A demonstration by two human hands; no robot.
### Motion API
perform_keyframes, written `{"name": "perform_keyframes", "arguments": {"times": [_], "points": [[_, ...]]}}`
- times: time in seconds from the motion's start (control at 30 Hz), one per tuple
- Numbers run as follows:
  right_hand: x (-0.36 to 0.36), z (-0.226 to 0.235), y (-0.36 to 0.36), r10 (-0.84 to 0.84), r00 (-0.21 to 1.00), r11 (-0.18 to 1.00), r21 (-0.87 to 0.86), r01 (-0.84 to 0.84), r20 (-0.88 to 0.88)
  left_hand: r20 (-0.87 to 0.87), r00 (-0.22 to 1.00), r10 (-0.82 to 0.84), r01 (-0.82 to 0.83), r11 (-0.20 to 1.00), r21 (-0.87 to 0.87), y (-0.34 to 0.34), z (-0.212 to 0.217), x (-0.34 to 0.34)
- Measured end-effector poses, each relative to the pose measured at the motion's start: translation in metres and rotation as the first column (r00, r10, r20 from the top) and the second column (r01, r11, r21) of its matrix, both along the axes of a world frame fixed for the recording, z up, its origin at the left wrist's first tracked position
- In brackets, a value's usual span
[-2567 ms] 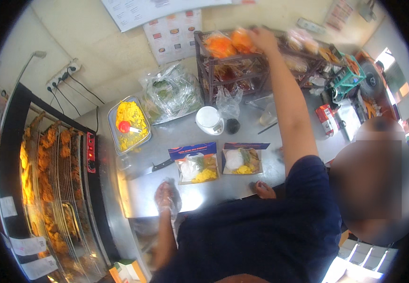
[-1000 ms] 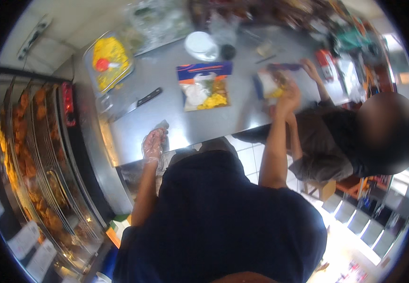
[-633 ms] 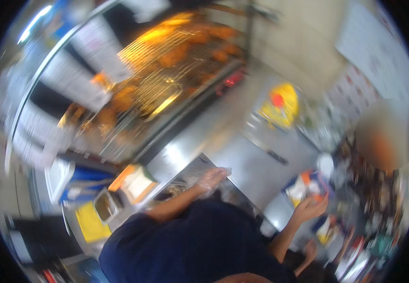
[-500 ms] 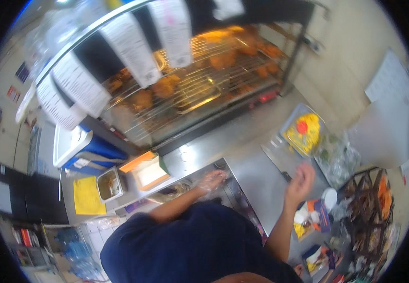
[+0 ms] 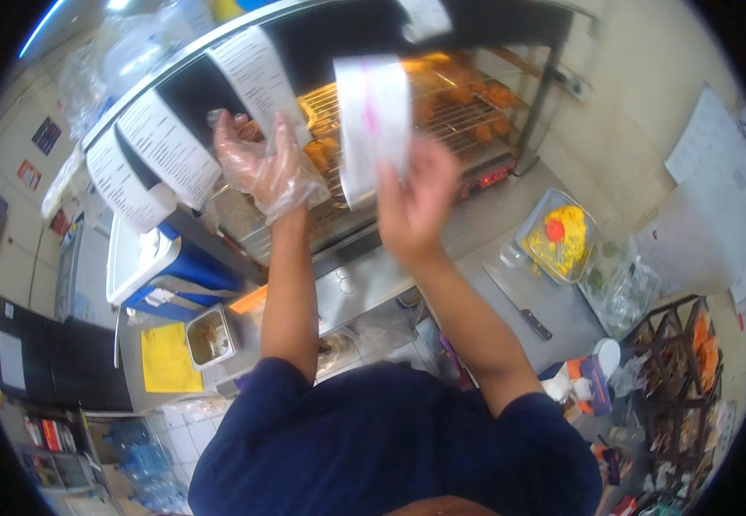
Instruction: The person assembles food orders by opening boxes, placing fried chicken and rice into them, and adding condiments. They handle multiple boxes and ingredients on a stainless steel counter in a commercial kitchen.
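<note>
My left hand (image 5: 263,168), in a clear plastic glove, is raised in front of the food warmer. Its fingers are partly curled and apart, with nothing in them, close to a hanging receipt (image 5: 257,73). Bare and somewhat blurred, my right hand (image 5: 420,198) pinches the lower part of a paper receipt with a pink mark (image 5: 373,112). This receipt is held up before the warmer's wire racks (image 5: 339,107). Several golden fried pieces (image 5: 482,131) lie on the racks. More receipts (image 5: 167,142) hang from the top rail at the left.
A blue and white cooler (image 5: 145,267) stands left, near a metal pan (image 5: 210,335) and a yellow sheet (image 5: 162,361). On the right counter are a clear tub of yellow food (image 5: 566,236), a knife (image 5: 536,324), a plastic bag (image 5: 618,284) and a dark rack (image 5: 674,370).
Both hands have risen from the counter to the warmer front. My right hand now holds the pink-marked receipt, which hung from the rail before. My left arm now covers most of the orange box.
</note>
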State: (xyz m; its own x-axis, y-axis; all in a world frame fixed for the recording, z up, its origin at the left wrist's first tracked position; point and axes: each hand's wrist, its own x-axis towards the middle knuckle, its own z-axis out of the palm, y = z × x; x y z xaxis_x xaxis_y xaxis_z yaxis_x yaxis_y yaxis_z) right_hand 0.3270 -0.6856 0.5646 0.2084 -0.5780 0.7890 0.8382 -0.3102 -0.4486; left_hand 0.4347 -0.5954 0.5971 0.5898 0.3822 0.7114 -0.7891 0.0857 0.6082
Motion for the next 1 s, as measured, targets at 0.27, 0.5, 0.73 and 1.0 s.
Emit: {"name": "perform_keyframes", "arguments": {"times": [0.27,0.5,0.73,1.0], "points": [[-0.291,-0.244,-0.057,-0.58,0.17,0.566,-0.244,0.787,-0.797,-0.258,0.933,-0.251,0.216,0.964,-0.154,-0.077,-0.026,0.0],[-0.479,-0.302,-0.016,-0.352,-0.478,-0.145,-0.458,0.877,-0.805,-0.699,0.672,-0.244,0.73,0.06,0.681,-0.156,-0.217,-0.219],[-0.552,-0.281,-0.084,-0.316,-0.327,-0.155,-0.291,0.944,-0.891,-0.854,-0.185,-0.486,0.654,-0.709,0.262,-0.205,-0.273,-0.426],[-0.522,-0.237,-0.08,-0.517,-0.445,-0.073,-0.481,0.874,-0.731,-0.531,0.214,-0.82,0.44,-0.404,0.802,-0.239,-0.257,-0.475]]}}
